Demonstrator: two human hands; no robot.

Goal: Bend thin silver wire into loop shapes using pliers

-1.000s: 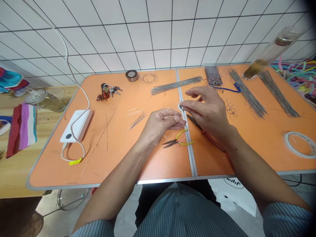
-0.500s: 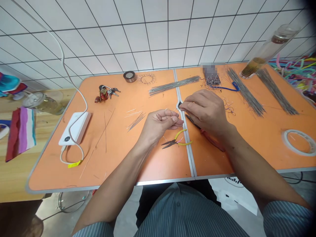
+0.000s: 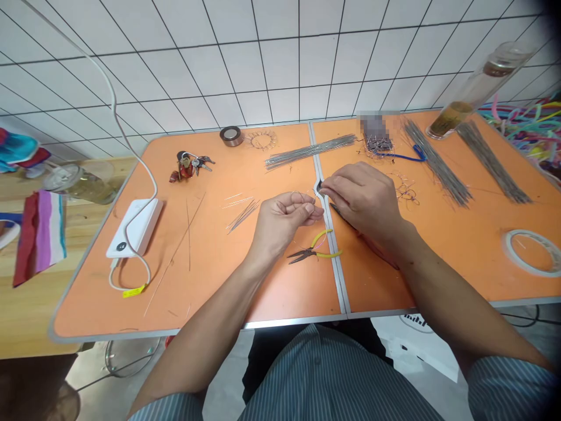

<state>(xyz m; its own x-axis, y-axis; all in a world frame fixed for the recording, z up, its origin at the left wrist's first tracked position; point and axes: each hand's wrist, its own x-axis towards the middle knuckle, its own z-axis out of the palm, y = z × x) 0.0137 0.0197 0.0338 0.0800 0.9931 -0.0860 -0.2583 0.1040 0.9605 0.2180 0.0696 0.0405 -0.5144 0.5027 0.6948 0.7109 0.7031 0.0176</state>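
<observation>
My left hand is closed in a pinch on a thin wire, part of which curves above its fingers. Close beside it, over the table's seam, my right hand is closed with thumb and fingertips together near the same wire; what lies between them is too small to make out. Just below the hands lie yellow-handled pliers, jaws to the left, with a thin wire loop over them. A second tool with red handles is partly hidden under my right hand. Short cut wires lie left of my left hand.
Bundles of straight wire lie at the back and right. A tape roll, keys, a white power bank with cable, a glass bottle and a white tape ring are around the table.
Both hands keep nearly the same place and pinch. The wire loop at my left hand has shifted slightly and shows less clearly. The view has moved very slightly.
</observation>
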